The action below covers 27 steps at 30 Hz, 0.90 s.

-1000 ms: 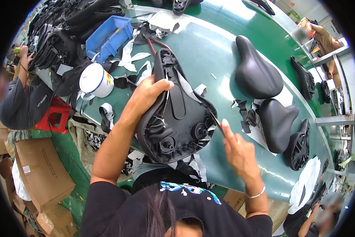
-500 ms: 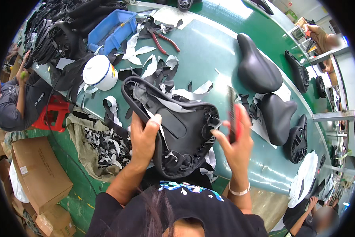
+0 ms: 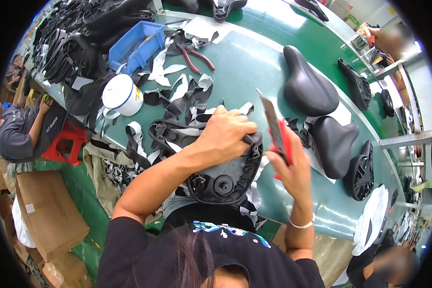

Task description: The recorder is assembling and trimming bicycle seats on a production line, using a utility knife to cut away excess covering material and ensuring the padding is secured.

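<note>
My left hand (image 3: pixel 223 134) grips the edge of an upturned black bicycle saddle (image 3: pixel 221 180) that lies on the green table (image 3: pixel 254 62) close to me. The saddle's plastic underside with its round mounts faces up. My right hand (image 3: pixel 293 168) is raised just right of the saddle and holds a red-handled utility knife (image 3: pixel 276 132) with a long grey blade pointing up and away. Black and white trimmed strips (image 3: pixel 187 96) lie around the saddle.
Two finished black saddles (image 3: pixel 307 89) (image 3: pixel 333 144) and upturned saddle bases (image 3: pixel 360 170) lie to the right. A white mug (image 3: pixel 122 96), a blue bin (image 3: pixel 136 45) and red pliers (image 3: pixel 194 55) sit left and behind. A seated person (image 3: pixel 24 129) and cardboard boxes (image 3: pixel 48 216) are at left.
The saddle has been turned and pulled nearer to me. My left hand moved from its near rim onto its top edge. My right hand lifted the knife higher.
</note>
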Available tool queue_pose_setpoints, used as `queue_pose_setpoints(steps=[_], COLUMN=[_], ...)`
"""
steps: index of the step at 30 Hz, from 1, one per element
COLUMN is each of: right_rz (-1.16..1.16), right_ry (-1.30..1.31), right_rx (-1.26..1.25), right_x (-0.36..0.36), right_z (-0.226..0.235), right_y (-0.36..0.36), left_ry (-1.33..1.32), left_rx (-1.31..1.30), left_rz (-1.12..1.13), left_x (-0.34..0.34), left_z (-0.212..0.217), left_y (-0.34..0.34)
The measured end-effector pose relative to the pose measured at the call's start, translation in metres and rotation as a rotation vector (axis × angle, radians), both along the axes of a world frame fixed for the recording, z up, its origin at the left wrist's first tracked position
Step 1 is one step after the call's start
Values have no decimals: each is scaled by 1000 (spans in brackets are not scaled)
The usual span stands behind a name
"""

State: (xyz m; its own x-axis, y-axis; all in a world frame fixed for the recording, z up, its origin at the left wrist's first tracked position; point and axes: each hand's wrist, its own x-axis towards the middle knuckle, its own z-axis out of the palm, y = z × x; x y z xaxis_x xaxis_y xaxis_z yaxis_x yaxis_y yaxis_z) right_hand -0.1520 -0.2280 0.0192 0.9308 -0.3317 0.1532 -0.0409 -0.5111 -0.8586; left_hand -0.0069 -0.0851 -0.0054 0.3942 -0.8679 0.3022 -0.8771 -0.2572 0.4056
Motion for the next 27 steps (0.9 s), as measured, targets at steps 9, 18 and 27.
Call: queue_pose_setpoints(steps=[9, 18, 27], right_rz=[158, -112, -123], right_ry=[122, 379, 492], right_rx=[-690, -701, -1006], right_x=[-27, -44, -33], right_z=[-19, 4, 5], right_y=[-22, 35, 40], left_ry=[415, 1295, 218], left_rx=[-209, -713, -322], left_rz=[4, -75, 426], left_x=[10, 17, 56], left_z=[-3, 12, 1], left_y=[-1, 7, -8])
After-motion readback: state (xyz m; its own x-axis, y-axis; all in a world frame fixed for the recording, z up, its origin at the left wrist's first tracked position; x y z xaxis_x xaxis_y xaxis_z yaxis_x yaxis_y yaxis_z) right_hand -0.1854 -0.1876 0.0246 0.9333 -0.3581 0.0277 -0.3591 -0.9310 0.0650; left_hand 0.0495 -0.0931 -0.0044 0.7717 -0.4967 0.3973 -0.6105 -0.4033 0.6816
